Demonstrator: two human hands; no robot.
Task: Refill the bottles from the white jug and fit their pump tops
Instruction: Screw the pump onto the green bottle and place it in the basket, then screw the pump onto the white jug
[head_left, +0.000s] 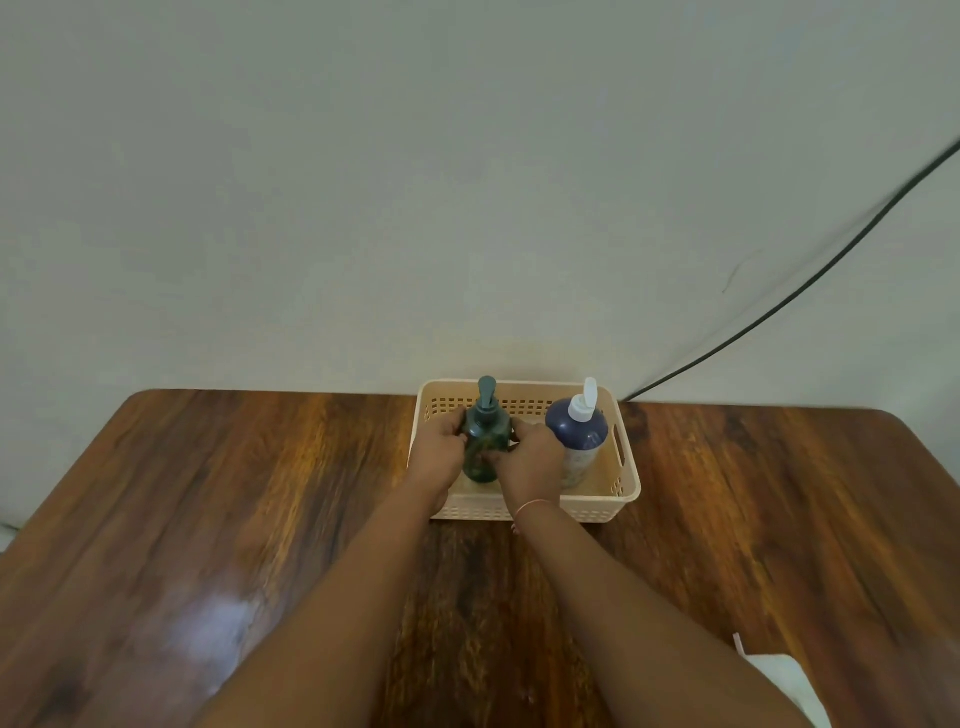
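A green bottle (485, 431) with a dark green pump top stands upright in the left half of a cream plastic basket (626, 483) at the table's far edge. My left hand (439, 449) grips its left side and my right hand (530, 457) grips its right side. Beside it on the right stands a dark blue bottle (576, 431) with a white pump top, untouched. The white jug is not in view.
The basket rests on a brown wooden table (260, 493) against a pale wall. A black cable (810, 283) runs down the wall to the table behind the basket. A white object (779, 680) pokes in at the bottom right.
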